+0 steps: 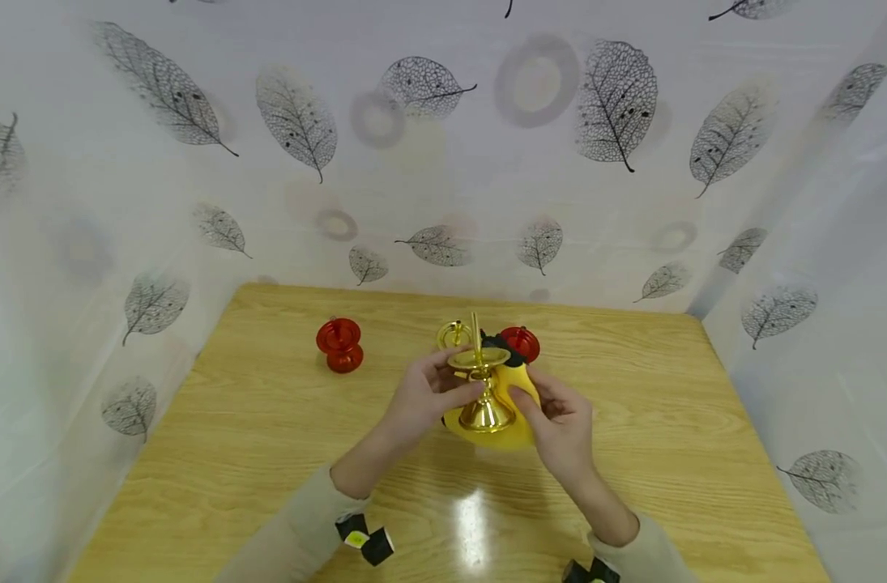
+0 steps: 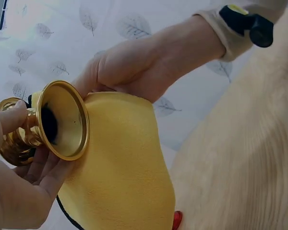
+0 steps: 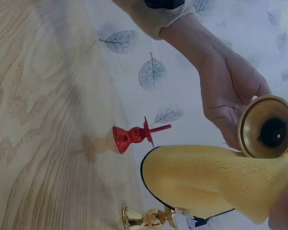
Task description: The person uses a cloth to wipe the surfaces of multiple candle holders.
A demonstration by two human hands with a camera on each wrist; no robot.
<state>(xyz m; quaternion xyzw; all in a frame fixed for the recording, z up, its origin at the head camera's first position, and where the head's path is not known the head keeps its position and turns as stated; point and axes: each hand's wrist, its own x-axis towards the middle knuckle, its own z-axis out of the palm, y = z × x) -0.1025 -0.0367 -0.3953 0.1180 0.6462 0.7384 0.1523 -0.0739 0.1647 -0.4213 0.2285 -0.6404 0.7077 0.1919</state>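
In my left hand (image 1: 423,398) is a shiny gold candlestick (image 1: 488,414), gripped by the stem between thumb and fingers. It is raised over the table, spike up and flared base down. My right hand (image 1: 565,425) pinches a yellow cloth (image 1: 512,439) with black edging, thumb in front. The cloth lies up against the candlestick and hangs behind and below its base. From the left wrist view, the hollow underside of the base (image 2: 69,120) shows beside the broad yellow cloth (image 2: 125,163). Most of the right-hand fingers are hidden behind the cloth.
One red candlestick (image 1: 343,356) stands at the back left of the wooden table (image 1: 268,453). Beyond my hands are a second gold candlestick (image 1: 452,330) and another red one (image 1: 526,344), both partly covered. A leaf-patterned curtain (image 1: 443,162) rises behind the table's far edge.
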